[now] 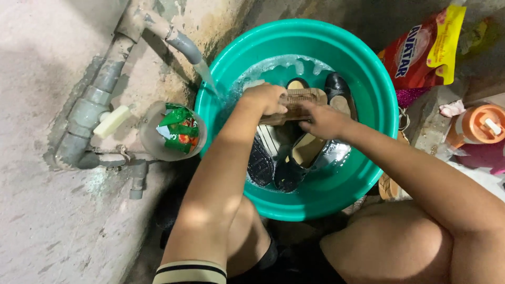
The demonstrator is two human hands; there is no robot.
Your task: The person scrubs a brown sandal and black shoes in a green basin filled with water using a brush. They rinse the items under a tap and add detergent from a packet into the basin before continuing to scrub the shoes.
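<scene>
While water runs, left hand (265, 98) and right hand (324, 120) both gripping ridged wooden brush (295, 103) over round teal basin (368, 79).

The person has bare forearms and bare knees. The left arm wears a short sleeve (190, 273) with a cream cuff and dark stripes. Both hands, left (267, 98) and right (324, 121), wear no gloves or rings.

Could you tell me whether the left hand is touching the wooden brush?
Touching: the head view shows the left hand with its fingers curled over the wooden brush.
</scene>
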